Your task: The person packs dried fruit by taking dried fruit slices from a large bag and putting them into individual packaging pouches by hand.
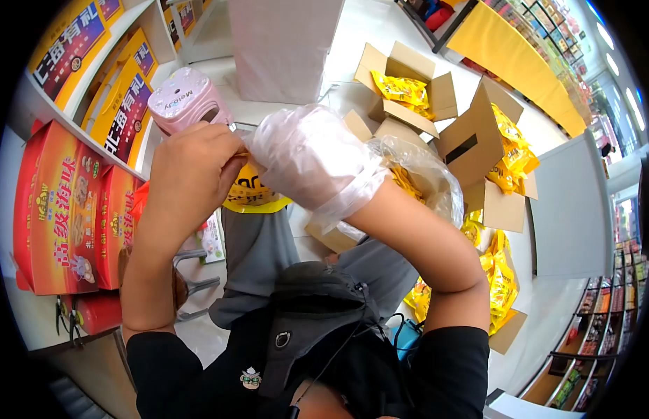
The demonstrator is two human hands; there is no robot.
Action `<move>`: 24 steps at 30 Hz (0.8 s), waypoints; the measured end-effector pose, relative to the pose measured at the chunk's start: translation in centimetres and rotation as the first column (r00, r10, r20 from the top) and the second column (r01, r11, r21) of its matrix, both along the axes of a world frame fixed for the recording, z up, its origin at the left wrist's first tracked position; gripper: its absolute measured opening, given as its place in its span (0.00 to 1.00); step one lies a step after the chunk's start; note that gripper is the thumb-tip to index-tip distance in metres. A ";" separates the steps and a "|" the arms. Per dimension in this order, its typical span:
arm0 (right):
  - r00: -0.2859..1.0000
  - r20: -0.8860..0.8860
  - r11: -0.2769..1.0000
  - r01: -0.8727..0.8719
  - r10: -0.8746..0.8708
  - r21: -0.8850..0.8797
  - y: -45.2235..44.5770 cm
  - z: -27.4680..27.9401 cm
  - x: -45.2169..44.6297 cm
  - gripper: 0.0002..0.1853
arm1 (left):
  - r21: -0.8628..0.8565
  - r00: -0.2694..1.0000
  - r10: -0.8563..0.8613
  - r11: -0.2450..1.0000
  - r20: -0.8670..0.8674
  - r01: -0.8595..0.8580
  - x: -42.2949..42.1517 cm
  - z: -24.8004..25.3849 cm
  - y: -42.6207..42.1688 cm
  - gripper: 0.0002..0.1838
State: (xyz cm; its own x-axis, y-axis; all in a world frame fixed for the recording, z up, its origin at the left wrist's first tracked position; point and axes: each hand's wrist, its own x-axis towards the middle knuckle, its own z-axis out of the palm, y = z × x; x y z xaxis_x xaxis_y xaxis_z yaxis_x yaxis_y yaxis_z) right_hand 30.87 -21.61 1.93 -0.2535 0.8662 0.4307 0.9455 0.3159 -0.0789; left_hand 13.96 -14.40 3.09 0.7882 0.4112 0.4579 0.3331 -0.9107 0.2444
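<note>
A yellow snack bag (251,190) with dark lettering hangs upright in front of my lap, partly covered by both hands. My left hand (195,164) is bare and closed, its thumb and fingers pinching the bag's top edge. On my right hand (303,157) is a loose, clear plastic glove, bunched at the wrist. Its curled fingers meet the bag's top edge beside my left hand, though the crinkled plastic hides the fingertips. Just right of the gloved hand, a carton lined with a clear plastic bag (436,178) holds yellow packets.
Open cartons (475,136) with yellow bags (401,89) stand ahead and to the right; more packets (499,276) lie beside my right arm. A pink stool (187,101) stands ahead left. Red gift boxes (59,209) and shelves with yellow boxes line the left.
</note>
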 end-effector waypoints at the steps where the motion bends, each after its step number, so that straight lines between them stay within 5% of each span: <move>1: 1.000 -0.003 1.000 -0.008 0.008 -0.001 0.0 0.0 -0.1 0.06 | 0.001 1.000 -0.004 1.000 0.016 0.004 -0.1 -0.1 0.2 0.05; 7: 0.981 0.175 0.974 0.115 -0.081 -0.194 -0.1 1.1 0.7 0.07 | 0.016 0.999 0.003 1.000 0.039 -0.004 -1.3 -0.3 1.3 0.05; 9: 0.998 -0.001 0.997 0.057 -0.057 -0.061 -0.3 1.1 0.2 0.07 | 0.023 0.997 -0.011 1.000 0.071 0.009 -1.2 -0.6 1.5 0.05; 15: 1.000 -0.005 1.000 -0.013 0.013 0.001 0.8 0.9 0.0 0.05 | -0.005 0.997 -0.023 1.000 0.078 0.023 -1.6 -1.1 1.9 0.08; 18: 0.998 0.024 0.996 0.059 -0.058 -0.066 0.9 0.4 0.1 0.04 | 0.009 0.988 -0.026 1.000 0.152 0.025 -2.3 -1.8 2.5 0.09; 21: 0.981 -0.194 0.997 -0.008 -0.008 -0.078 0.7 0.7 0.4 0.08 | 0.002 0.996 -0.023 1.000 0.084 0.023 -3.4 -2.0 3.8 0.10; 24: 0.996 -0.094 0.993 -0.003 -0.008 -0.120 1.0 1.2 -0.1 0.09 | 0.028 0.997 0.002 1.000 0.073 -0.004 -3.4 -2.4 4.0 0.09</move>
